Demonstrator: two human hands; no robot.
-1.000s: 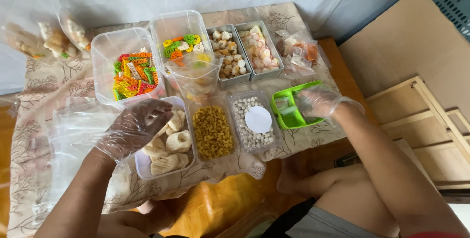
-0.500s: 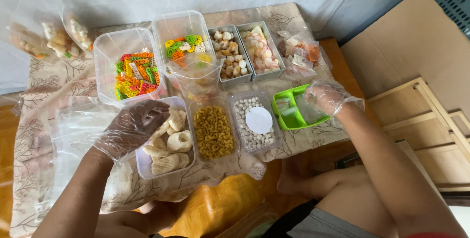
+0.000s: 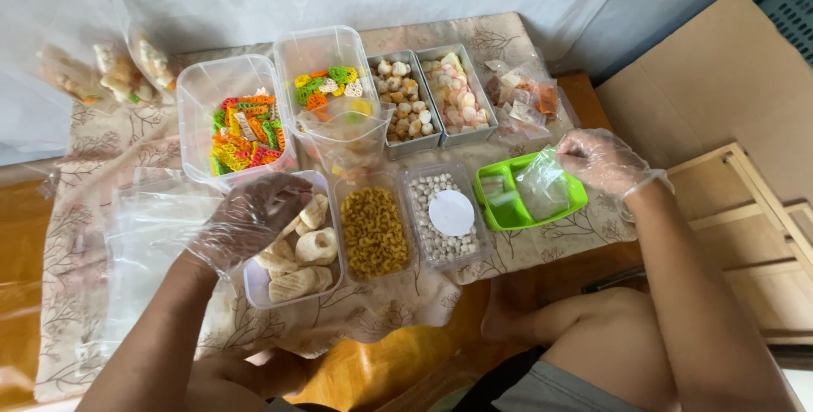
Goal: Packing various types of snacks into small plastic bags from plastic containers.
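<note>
1. My right hand (image 3: 603, 160) pinches a small clear bag (image 3: 542, 188) by its top, just above the green tray (image 3: 495, 211), so it hangs open.
2. My left hand (image 3: 250, 219) curls into the tub of pale puffed crackers (image 3: 296, 253), well left of that tray, fingers closing on pieces.

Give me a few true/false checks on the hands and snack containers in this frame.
1. The right hand pinches a clear plastic bag over the green tray. True.
2. The left hand rests in the elbow macaroni tub. False: it is over the tub of large pale crackers.
3. Both hands are bare. False: both wear clear gloves.
4. A white round lid lies on the small white pellets. True.
</note>
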